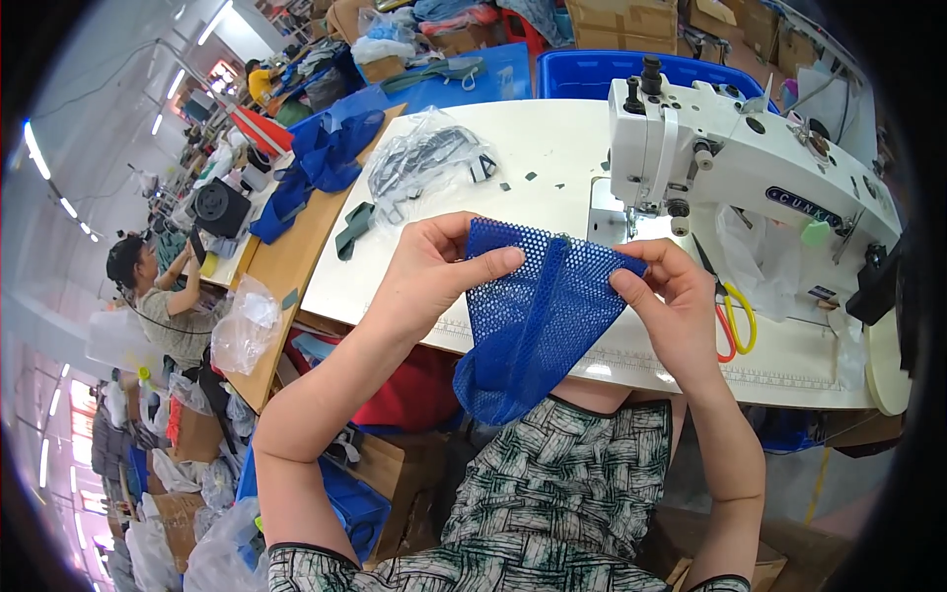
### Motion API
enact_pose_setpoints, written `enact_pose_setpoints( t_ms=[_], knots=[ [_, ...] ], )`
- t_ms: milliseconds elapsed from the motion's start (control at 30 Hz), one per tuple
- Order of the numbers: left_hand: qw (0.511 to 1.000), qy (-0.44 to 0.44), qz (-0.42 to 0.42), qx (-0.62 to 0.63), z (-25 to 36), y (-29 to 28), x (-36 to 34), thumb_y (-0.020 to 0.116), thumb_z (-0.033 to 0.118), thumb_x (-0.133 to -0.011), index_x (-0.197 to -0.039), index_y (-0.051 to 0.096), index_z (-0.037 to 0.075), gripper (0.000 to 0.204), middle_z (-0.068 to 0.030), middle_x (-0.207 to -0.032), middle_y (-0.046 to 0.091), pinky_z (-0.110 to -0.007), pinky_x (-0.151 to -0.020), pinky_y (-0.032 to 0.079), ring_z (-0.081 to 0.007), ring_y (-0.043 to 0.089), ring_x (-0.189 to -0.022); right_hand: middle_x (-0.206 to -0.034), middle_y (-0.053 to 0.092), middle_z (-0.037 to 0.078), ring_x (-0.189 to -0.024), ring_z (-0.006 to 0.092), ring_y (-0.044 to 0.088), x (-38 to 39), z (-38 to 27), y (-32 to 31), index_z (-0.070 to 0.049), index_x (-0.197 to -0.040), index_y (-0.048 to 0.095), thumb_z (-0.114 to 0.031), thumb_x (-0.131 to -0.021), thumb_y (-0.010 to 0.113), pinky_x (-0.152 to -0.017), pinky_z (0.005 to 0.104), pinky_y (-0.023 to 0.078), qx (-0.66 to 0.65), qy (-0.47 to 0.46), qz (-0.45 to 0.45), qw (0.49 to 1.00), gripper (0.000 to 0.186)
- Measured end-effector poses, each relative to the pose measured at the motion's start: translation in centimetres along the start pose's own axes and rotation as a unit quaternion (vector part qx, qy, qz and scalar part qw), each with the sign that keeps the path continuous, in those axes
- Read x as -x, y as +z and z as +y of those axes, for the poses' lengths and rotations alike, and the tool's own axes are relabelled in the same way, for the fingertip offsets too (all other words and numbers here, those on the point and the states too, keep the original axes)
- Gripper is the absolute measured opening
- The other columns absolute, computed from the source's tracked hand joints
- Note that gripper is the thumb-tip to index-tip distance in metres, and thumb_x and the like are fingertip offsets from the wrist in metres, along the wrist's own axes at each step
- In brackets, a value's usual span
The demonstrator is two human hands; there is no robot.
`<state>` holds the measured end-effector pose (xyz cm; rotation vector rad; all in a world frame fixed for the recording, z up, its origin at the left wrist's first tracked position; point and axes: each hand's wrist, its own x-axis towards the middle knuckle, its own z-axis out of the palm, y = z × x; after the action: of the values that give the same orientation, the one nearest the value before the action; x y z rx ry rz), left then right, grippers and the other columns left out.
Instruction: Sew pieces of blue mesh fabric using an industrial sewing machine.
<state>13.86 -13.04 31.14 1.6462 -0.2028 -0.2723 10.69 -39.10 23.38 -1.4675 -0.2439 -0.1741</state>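
A piece of blue mesh fabric (541,316) with a darker seam down its middle is stretched between my two hands, over the front edge of the white sewing table. My left hand (434,264) pinches its upper left corner between thumb and fingers. At the upper right corner, my right hand (671,296) grips the mesh in the same way. The lower end hangs down above my lap. Just beyond the fabric stands a white sewing machine (760,178), its needle area partly behind the mesh and my right hand.
Scissors (733,321) with red and yellow handles lie right of my right hand. A clear plastic bag (434,163) and a dark green strip (354,231) rest on the left. Behind the machine is a blue bin (582,74). Another person (168,291) works at far left.
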Motion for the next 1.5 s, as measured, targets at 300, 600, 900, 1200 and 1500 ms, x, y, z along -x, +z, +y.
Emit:
enact_pose_setpoints(
  t_ms=[300,600,900,1200,1500],
  knots=[
    [1.0,0.009,-0.009,0.02,-1.3,-0.7,-1.1,0.08,0.009,-0.094,-0.111,0.077,-0.001,0.02,-0.0071,-0.104,0.078,-0.027,-0.09,0.056,-0.0119,0.072,-0.094,-0.093,0.076,0.001,-0.081,0.0037,0.065,-0.1,0.9,-0.7,0.0,-0.109,0.07,-0.01,-0.096,0.077,-0.074,0.0214,0.048,0.009,0.0,0.022,1.0,0.018],
    [0.999,0.011,-0.028,-0.018,-2.4,-0.5,-3.7,0.077,0.01,-0.097,-0.109,0.076,-0.002,0.017,-0.006,-0.101,0.077,-0.027,-0.088,0.056,-0.0105,0.07,-0.093,-0.09,0.075,0.0,-0.079,0.0036,0.063,0.1,1.5,-1.5,-0.002,-0.104,0.07,-0.011,-0.093,0.079,-0.072,0.0214,0.045,0.051,0.013,0.03,0.998,0.016],
    [0.975,0.047,-0.019,-0.216,-4.5,2.0,-8.3,0.067,0.008,-0.103,-0.105,0.064,0.0,0.009,-0.0014,-0.094,0.07,-0.022,-0.072,0.052,-0.0053,0.064,-0.082,-0.087,0.074,0.0,-0.077,0.0034,0.06,-0.1,3.4,-1.8,-0.004,-0.102,0.065,-0.009,-0.094,0.077,-0.071,0.0224,0.042,0.068,0.05,0.021,0.996,0.015],
    [0.976,0.071,0.052,-0.198,-5.4,3.6,-7.9,0.073,0.01,-0.098,-0.098,0.068,-0.003,0.014,-0.0062,-0.083,0.07,-0.026,-0.068,0.05,-0.0096,0.062,-0.075,-0.09,0.075,0.001,-0.078,0.0038,0.061,0.3,4.3,-2.4,-0.003,-0.104,0.065,-0.008,-0.093,0.077,-0.072,0.0217,0.044,0.063,0.073,0.034,0.995,0.017],
    [0.998,-0.03,0.027,0.038,-3.0,3.0,-5.2,0.077,0.018,-0.099,-0.106,0.075,0.0,0.019,-0.0014,-0.091,0.075,-0.02,-0.07,0.052,-0.0054,0.066,-0.078,-0.091,0.075,0.002,-0.082,0.0059,0.066,0.9,3.8,-3.1,-0.002,-0.11,0.065,-0.003,-0.094,0.075,-0.076,0.0216,0.048,-0.017,0.102,0.053,0.993,0.019]
  ],
)
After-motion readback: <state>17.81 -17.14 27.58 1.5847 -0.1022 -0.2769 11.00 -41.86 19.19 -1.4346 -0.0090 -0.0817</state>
